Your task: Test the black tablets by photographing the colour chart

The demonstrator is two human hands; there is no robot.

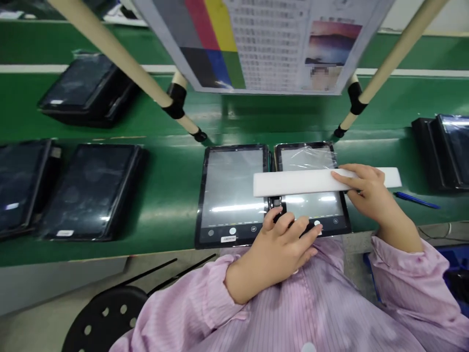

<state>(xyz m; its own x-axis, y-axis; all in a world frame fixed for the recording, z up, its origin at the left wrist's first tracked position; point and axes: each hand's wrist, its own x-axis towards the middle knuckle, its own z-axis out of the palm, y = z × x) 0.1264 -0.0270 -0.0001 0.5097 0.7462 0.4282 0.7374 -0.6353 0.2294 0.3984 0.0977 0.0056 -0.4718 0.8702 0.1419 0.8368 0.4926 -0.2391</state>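
Right hand [370, 190] has the white bar [293, 183] — fingers gripping it, above the right-hand tablet [306, 159]! Left hand [280, 249], fingers loosely spread — there at that tablet's lower edge.

One close head-worn view, forward and down over hands [280, 249] and green bench [168, 195]
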